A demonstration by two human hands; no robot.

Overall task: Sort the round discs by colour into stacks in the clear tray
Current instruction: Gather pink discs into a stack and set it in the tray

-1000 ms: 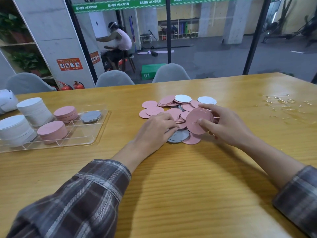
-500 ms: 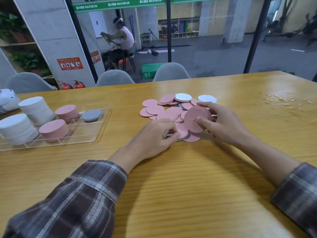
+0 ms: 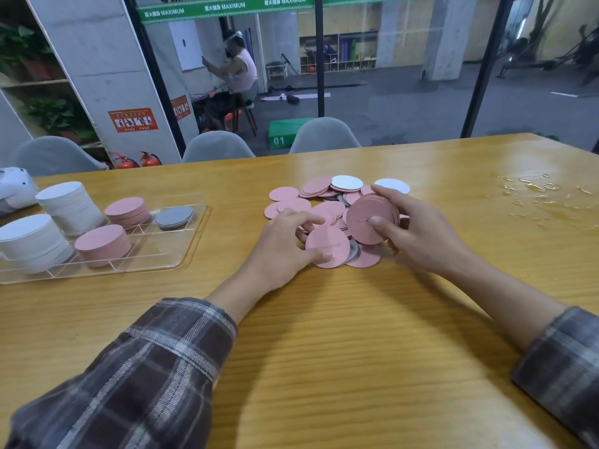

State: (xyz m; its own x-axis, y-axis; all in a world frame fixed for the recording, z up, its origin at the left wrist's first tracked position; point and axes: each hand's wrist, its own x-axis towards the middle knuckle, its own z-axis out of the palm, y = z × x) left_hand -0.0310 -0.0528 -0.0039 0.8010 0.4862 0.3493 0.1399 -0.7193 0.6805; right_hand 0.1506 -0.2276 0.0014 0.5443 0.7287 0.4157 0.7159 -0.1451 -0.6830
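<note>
Step in hand: gathering pinks from loose pile (image 3: 285, 193) at mid-tabletop (image 3: 324, 351).
R hand (image 3: 418, 234): fingers curled round small stack of pink discs (image 3: 369, 222), held tilted on edge just above pile.
L hand (image 3: 282, 244): thumb + fingers pinching single pink disc (image 3: 327, 244) at pile's near edge; grey disc (image 3: 354, 251) just beneath.
Next, prob.: add single to R-hand stack, square edges, carry to pink stacks (image 3: 102, 243) in clear tray (image 3: 194, 234), far L. White discs (image 3: 346, 183) + greys left to sort.
Writing: "MAXIMUM" on green banner (image 3: 236, 7); "01" on green box (image 3: 278, 140). Faint script on pink faces, illegible. Red wall notice (image 3: 133, 119) too small to read.
</note>
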